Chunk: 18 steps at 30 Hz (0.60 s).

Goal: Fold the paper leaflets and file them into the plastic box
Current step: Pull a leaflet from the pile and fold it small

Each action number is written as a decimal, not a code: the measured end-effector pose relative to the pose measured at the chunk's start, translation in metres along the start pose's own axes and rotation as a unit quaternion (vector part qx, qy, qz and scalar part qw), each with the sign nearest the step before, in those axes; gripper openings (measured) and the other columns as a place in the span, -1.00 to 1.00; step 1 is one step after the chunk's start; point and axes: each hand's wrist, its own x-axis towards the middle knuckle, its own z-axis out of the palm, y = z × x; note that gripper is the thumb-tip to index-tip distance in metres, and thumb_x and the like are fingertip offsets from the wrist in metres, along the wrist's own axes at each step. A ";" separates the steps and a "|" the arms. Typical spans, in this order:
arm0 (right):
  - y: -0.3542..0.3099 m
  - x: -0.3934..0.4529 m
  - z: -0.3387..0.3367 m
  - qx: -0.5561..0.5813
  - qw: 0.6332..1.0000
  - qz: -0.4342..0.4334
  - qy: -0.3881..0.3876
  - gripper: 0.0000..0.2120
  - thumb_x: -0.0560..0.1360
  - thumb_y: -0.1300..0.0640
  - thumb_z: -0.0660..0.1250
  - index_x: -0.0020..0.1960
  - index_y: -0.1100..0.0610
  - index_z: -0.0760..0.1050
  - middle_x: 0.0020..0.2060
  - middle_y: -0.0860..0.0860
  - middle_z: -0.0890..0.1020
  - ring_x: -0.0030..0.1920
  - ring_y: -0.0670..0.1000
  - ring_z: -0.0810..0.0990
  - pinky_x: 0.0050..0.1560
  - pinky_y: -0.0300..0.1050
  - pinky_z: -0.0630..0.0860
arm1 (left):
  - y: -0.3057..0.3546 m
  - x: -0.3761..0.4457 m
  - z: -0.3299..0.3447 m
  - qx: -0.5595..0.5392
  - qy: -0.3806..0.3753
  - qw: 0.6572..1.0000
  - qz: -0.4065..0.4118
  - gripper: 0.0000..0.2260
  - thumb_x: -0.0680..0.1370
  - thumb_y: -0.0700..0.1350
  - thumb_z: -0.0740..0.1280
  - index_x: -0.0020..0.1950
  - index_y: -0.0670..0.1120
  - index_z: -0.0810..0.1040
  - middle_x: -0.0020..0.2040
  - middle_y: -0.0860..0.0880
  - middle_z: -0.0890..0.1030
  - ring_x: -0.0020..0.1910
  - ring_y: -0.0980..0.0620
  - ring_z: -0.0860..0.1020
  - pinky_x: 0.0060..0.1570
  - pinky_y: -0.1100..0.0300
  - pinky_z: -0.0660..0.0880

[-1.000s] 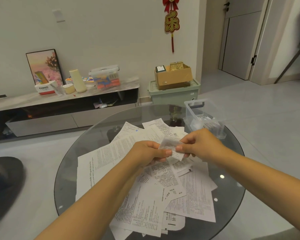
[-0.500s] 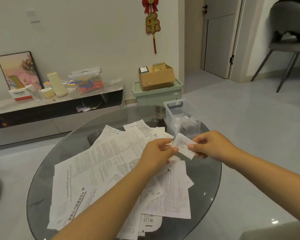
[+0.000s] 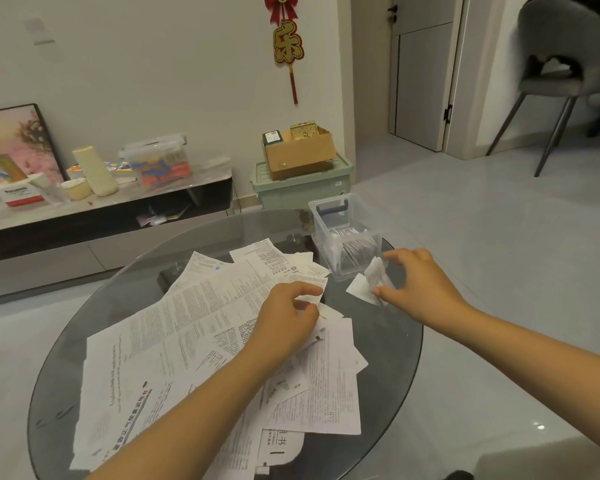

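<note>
A small folded leaflet is pinched between the thumb and fingers of my right hand, just in front of the near right corner of the clear plastic box. The box stands open at the far right of the round glass table and holds several folded leaflets standing on edge. My left hand rests on the pile of unfolded leaflets, with its thumb and forefinger pinching the edge of one sheet.
A low TV cabinet with boxes and a picture runs along the back wall. A green storage bin carrying a cardboard box sits behind the table. A grey chair stands at the far right by a door.
My left hand let go of the folded leaflet and dropped onto the pile. My right hand carried the leaflet rightward to the box. The view swung to the right.
</note>
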 end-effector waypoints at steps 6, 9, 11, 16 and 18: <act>-0.006 -0.006 -0.003 -0.008 0.999 -0.024 0.044 -0.42 0.43 0.00 0.42 0.38 0.01 0.30 0.27 0.01 0.31 -0.05 0.02 0.54 0.01 -0.12 0.49 | 0.002 -0.002 -0.002 0.004 0.011 1.000 0.016 -0.75 0.57 -0.22 0.23 0.17 0.02 0.56 0.25 0.09 0.45 -0.06 0.26 0.47 0.00 0.33 0.42; -0.012 -0.009 -0.002 -0.008 0.998 -0.048 0.046 -0.49 0.46 0.03 0.40 0.35 0.01 0.33 0.25 -0.02 0.32 -0.06 0.00 0.53 -0.05 -0.17 0.47 | 0.000 -0.002 -0.005 0.006 0.018 0.999 0.027 -0.76 0.56 -0.22 0.23 0.11 0.07 0.55 0.20 0.12 0.44 -0.08 0.34 0.45 -0.10 0.46 0.35; -0.020 -0.011 -0.001 -0.013 0.996 -0.074 0.045 -0.53 0.47 0.04 0.38 0.34 0.00 0.35 0.24 -0.04 0.32 -0.01 0.00 0.51 -0.06 -0.21 0.43 | -0.002 -0.003 -0.008 0.009 0.021 0.999 0.027 -0.77 0.56 -0.22 0.24 0.10 0.07 0.55 0.18 0.12 0.43 -0.07 0.32 0.45 -0.10 0.44 0.35; -0.043 -0.018 0.010 -0.023 0.992 -0.122 0.005 -0.59 0.49 0.02 0.36 0.30 -0.04 0.38 0.26 -0.09 0.37 -0.08 -0.05 0.50 0.02 -0.15 0.49 | -0.009 -0.009 -0.021 0.040 0.024 0.998 0.030 -0.78 0.56 -0.20 0.24 0.09 0.06 0.57 0.11 0.16 0.43 -0.05 0.29 0.46 -0.15 0.47 0.34; -0.053 -0.019 0.017 -0.028 0.990 -0.137 -0.020 -0.61 0.49 0.00 0.36 0.29 -0.04 0.39 0.25 -0.11 0.39 -0.10 -0.11 0.45 0.06 -0.14 0.47 | -0.013 -0.014 -0.028 0.064 0.024 0.997 0.026 -0.79 0.55 -0.20 0.24 0.08 0.05 0.58 0.05 0.17 0.44 -0.09 0.29 0.46 -0.17 0.46 0.36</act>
